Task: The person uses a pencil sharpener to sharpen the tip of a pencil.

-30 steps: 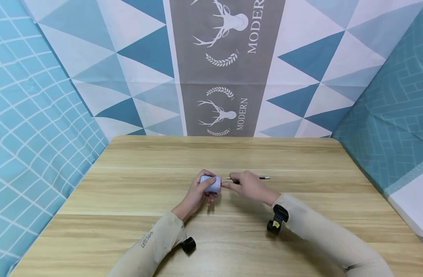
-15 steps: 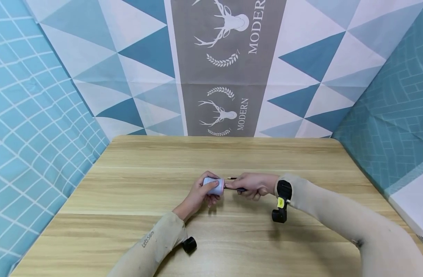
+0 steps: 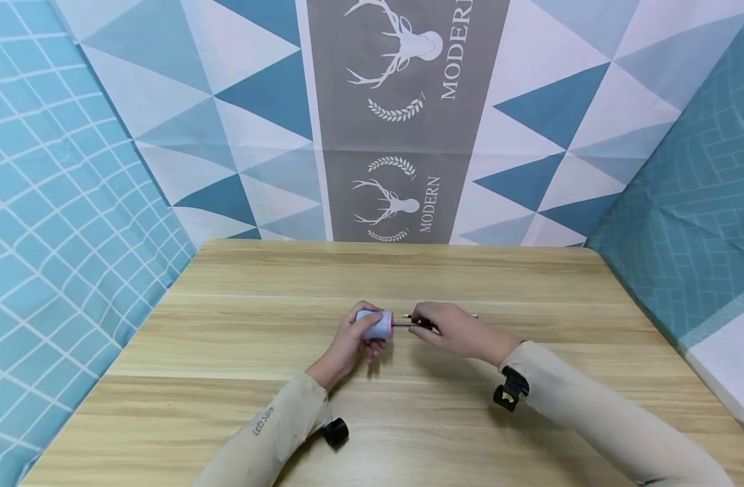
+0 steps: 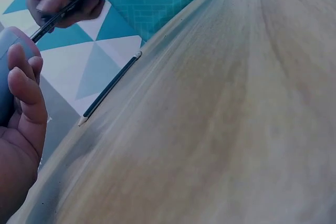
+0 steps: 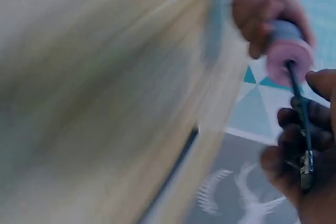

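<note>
My left hand (image 3: 350, 338) grips a light blue cylindrical pencil sharpener (image 3: 373, 325), lying on its side with its pink end facing right. A dark pencil (image 3: 402, 325) sticks out of the hole in that end, plainly visible in the right wrist view as well, where the pink face (image 5: 287, 56) surrounds it. My right hand (image 3: 454, 330) holds this pencil, its fingers curled about the shaft near the eraser end. The tip is hidden inside the sharpener. Behind the right hand, a second dark pencil (image 4: 111, 87) lies on the table, partly covered in the head view.
The wooden table (image 3: 256, 385) spreads out around both hands. Patterned cloth (image 3: 396, 135) hangs behind its far edge, with blue cloths at both sides. A white surface (image 3: 731, 365) borders the right edge.
My right hand turned at the wrist and then turned back. It now sits farther from the sharpener, so more of the pencil shows. The left hand keeps its grip almost in place.
</note>
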Demonstrator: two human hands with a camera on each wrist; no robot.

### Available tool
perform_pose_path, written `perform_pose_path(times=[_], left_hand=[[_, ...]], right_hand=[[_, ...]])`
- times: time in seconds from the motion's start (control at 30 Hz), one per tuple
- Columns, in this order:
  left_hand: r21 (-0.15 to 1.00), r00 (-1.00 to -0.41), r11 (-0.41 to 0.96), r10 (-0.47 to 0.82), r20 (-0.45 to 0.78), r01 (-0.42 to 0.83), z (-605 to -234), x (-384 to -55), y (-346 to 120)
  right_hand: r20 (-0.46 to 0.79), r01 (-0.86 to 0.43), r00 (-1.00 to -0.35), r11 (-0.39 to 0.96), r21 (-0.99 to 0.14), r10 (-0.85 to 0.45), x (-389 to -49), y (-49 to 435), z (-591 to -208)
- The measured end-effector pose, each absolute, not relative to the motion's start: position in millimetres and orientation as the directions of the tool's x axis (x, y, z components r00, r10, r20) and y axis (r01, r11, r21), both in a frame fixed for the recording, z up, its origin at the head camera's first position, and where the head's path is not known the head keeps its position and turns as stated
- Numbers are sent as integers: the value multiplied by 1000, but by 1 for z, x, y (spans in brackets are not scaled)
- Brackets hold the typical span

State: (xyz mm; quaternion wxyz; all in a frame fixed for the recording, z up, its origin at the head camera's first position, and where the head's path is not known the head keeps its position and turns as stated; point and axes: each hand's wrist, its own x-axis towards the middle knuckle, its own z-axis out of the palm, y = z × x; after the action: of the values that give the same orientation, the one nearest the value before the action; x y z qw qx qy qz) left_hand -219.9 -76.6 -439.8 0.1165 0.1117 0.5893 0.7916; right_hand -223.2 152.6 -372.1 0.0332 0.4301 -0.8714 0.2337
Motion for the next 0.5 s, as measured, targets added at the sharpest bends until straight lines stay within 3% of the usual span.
perform_pose_path(times=[0.1,0.17,0.23,0.37,0.5], left_hand=[[951,-948,-299,318,20,-80,-440,-220,-77],[950,-947,-299,322,10,-92,-438,-219,-78],[950,-946,-296,324,3,-99,-437,-219,-79],[951,-947,-293,320,3,-96,-437,-218,-79],[948,-953,-302,303,-1,-97,-438,-217,-77]], right_hand=[[410,-886,-386,455,82,-826,-218,150,-376],[434,-846,-262,421,327,-862,-218,149,-379],[421,-770,-187,398,498,-888,-220,149,-383],[409,-643,-118,383,663,-905,-230,148,-393],[445,-664,-95,390,638,-890,-239,145,-401]])
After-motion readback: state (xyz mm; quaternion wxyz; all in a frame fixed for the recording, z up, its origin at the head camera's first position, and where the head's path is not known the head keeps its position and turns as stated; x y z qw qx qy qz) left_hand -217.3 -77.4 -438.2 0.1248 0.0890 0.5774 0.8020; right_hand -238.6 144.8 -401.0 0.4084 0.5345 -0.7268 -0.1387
